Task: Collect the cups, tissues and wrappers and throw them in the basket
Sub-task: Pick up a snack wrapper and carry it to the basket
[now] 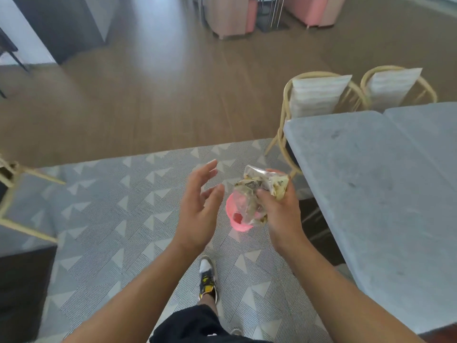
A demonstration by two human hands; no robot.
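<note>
The left grip (197, 209) is held open, fingers straight, and nothing is held in it. Just beside it, a pink cup (238, 219) and crinkly wrappers (262, 181) are squeezed together in the right grip (279, 214), with its fingers curled round them, above the rug (111, 206). The tabletop (371, 194) is seen on the right. No basket is seen. The bundle looks loose, so a wrapper could be dropped on the way if it is not held tight.
</note>
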